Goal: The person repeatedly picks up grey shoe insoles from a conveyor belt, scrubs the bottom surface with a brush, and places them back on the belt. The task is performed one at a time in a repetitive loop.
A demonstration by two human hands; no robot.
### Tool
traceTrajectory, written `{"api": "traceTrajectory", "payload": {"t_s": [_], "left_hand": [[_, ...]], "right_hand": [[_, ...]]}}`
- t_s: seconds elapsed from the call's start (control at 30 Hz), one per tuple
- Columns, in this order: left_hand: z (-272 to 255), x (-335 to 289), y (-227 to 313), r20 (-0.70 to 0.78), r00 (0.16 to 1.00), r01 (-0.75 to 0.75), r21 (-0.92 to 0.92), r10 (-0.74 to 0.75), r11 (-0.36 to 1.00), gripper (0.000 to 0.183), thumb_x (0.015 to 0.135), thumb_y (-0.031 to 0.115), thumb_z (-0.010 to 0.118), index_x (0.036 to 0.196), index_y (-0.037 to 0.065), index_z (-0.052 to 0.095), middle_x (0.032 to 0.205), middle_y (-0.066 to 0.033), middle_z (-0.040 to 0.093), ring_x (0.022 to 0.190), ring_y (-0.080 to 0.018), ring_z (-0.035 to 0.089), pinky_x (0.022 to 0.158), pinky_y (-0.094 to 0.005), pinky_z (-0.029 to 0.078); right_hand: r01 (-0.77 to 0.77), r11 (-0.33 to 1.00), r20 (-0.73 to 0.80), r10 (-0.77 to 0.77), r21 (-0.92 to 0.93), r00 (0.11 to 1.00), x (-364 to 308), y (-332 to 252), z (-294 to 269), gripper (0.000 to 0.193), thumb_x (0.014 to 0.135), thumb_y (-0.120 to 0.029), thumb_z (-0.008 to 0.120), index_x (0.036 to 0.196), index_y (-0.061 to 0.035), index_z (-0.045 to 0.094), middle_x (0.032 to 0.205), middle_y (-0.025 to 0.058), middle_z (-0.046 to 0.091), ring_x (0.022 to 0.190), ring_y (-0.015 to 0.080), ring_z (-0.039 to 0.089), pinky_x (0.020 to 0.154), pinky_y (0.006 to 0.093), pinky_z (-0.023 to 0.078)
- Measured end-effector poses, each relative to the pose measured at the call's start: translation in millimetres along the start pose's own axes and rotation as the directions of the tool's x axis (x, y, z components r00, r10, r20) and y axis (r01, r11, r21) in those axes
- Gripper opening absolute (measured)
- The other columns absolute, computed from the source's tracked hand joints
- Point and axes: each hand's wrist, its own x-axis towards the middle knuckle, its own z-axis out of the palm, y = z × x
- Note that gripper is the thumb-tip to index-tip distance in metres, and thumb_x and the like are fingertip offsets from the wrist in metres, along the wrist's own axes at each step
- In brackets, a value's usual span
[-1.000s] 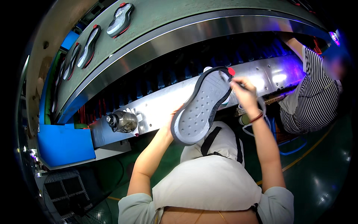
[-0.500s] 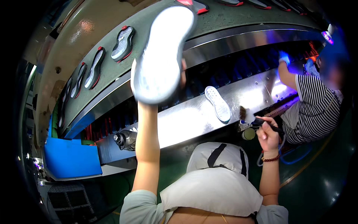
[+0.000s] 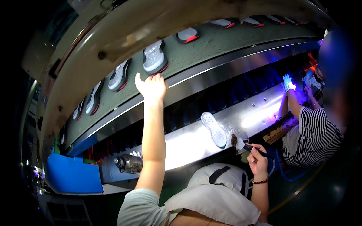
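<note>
Hands split: my left hand [image 3: 152, 86] spread flat just below the grey shoe sole [image 3: 154, 58] on the upper conveyor belt [image 3: 226, 45], sole's long axis pointing away; right hand [image 3: 257, 161] pinching a brush [image 3: 241, 144] beside the white sole [image 3: 214, 129] on the bench [image 3: 188, 145].

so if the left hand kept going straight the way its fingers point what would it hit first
Most likely the grey shoe sole with red edging on the upper conveyor belt; the left hand already sits just below it, fingertips near its lower end, though depth is unclear.
</note>
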Motion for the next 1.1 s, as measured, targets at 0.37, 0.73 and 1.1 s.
{"api": "traceTrajectory", "payload": {"t_s": [0.37,0.73,1.1], "left_hand": [[98,133,-88,0.832,0.552,-0.714,0.439,-0.054,-0.546,0.07,0.079,0.039,0.052,0.134,0.004,0.028,0.132,-0.0222,0.036,0.126,-0.0355,0.029,0.102,-0.0394,0.025],[67,13,-61,0.987,0.151,-0.917,0.162,0.058,-0.365,0.01,0.075,0.017,0.066,0.077,0.008,0.064,0.07,-0.0075,0.06,0.064,-0.0225,0.059,0.059,-0.0302,0.045],[-71,-66,-24,0.427,0.765,0.447,0.189,-0.483,0.874,0.034,0.074,-0.001,0.047,0.104,-0.016,0.042,0.106,-0.0251,0.052,0.097,-0.0344,0.055,0.087,-0.0496,0.046]], "right_hand": [[-0.039,0.998,-0.04,0.037,-0.04,0.998,5,-10,5,0.012,0.08,0.0,0.056,0.092,-0.0002,0.056,0.093,0.0156,0.061,0.053,0.0081,0.048,0.049,0.0194,0.04],[-0.039,0.997,-0.069,0.034,-0.07,0.997,5,-3,-17,0.013,0.081,-0.002,0.056,0.095,-0.0014,0.058,0.096,0.0124,0.062,0.06,0.0086,0.053,0.052,0.0201,0.042],[0.13,0.978,-0.022,-0.135,-0.162,0.991,-1,-39,4,0.019,0.078,0.002,0.058,0.096,-0.0011,0.055,0.092,0.0089,0.061,0.076,0.0107,0.057,0.068,0.0201,0.045]]}}
